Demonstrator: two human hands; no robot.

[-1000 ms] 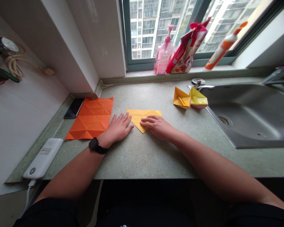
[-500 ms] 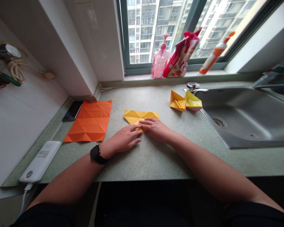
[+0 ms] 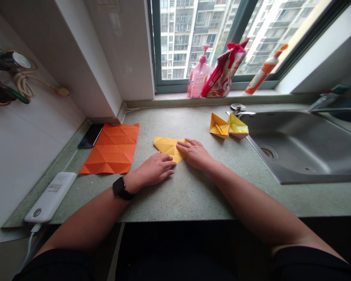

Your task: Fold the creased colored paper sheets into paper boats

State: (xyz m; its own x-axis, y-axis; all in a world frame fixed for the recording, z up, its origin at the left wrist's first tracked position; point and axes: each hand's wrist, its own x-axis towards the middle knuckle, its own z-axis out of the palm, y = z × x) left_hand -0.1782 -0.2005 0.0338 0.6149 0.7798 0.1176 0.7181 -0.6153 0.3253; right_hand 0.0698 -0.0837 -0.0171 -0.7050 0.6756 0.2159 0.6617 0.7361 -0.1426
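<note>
A folded yellow paper lies flat on the green speckled counter in front of me. My left hand, with a black watch on its wrist, rests palm down with fingers stretched out, fingertips on the paper's near corner. My right hand lies flat over the paper's right part, fingers extended and pressing it down. Neither hand grips anything.
A creased orange sheet lies to the left, with a dark phone beside it and a white power bank nearer me. Two folded paper shapes sit by the steel sink. Bottles and a red bag stand on the windowsill.
My left hand slid right from beside the paper onto its near corner. My right hand moved up and over the paper's right side.
</note>
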